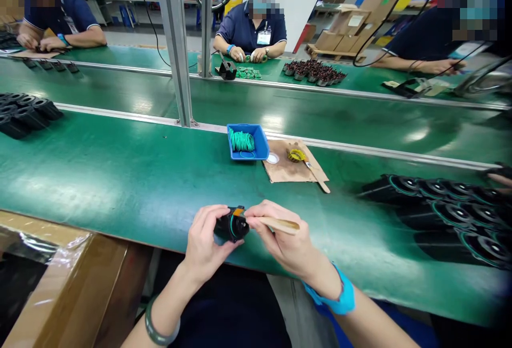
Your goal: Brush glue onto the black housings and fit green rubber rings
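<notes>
My left hand [206, 239] is wrapped around a black cylindrical housing [241, 226], holding it tilted above the near side of the bench. A green sealing ring [231, 225] encircles the housing near its end, and a small orange patch [239, 211] shows at its top. In my right hand [284, 236] is a wooden-handled brush [282, 224], pinched near its working end, which my fingers hide at the housing. Farther off, a second wooden-handled brush [318, 177] lies on a piece of cardboard [280, 172], leaning against a yellow round container [296, 155].
A blue bin [262, 145] holds green rings [242, 140]. Black housings with green rings [452, 209] stand on the right, a person's hand beside them; more black parts [26, 113] stand far left. A metal post [176, 44] rises ahead. Co-workers sit across the bench.
</notes>
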A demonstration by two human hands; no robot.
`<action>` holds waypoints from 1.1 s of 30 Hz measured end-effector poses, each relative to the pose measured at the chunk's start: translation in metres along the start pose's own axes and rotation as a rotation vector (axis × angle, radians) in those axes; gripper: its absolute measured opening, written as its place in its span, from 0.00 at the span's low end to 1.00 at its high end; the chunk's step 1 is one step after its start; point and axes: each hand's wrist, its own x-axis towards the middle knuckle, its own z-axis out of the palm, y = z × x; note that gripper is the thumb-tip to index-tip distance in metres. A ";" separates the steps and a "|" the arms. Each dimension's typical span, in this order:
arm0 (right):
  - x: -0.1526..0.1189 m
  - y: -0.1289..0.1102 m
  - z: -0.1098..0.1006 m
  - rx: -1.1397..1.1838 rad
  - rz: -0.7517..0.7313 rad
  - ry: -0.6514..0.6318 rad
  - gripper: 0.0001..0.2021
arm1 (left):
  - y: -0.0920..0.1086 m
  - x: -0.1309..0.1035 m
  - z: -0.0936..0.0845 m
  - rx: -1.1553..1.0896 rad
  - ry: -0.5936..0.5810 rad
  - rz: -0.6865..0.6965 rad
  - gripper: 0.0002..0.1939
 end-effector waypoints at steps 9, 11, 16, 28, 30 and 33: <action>-0.008 -0.012 0.003 0.029 -0.086 -0.153 0.08 | 0.000 0.002 0.000 -0.004 0.011 0.028 0.21; -0.010 -0.013 0.003 0.007 -0.142 -0.195 0.09 | -0.001 0.001 -0.001 -0.005 0.013 0.015 0.21; -0.012 -0.010 -0.002 -0.057 -0.219 -0.360 0.15 | -0.004 0.003 -0.004 -0.016 0.024 -0.062 0.24; -0.004 0.009 -0.013 0.312 0.152 0.055 0.14 | -0.013 -0.004 -0.015 -0.118 -0.076 -0.092 0.32; -0.003 0.009 -0.008 0.322 0.246 0.091 0.16 | -0.011 -0.006 -0.014 -0.103 -0.079 -0.038 0.31; -0.002 0.008 0.003 0.320 0.287 0.066 0.21 | -0.009 -0.008 -0.012 -0.078 -0.068 0.004 0.29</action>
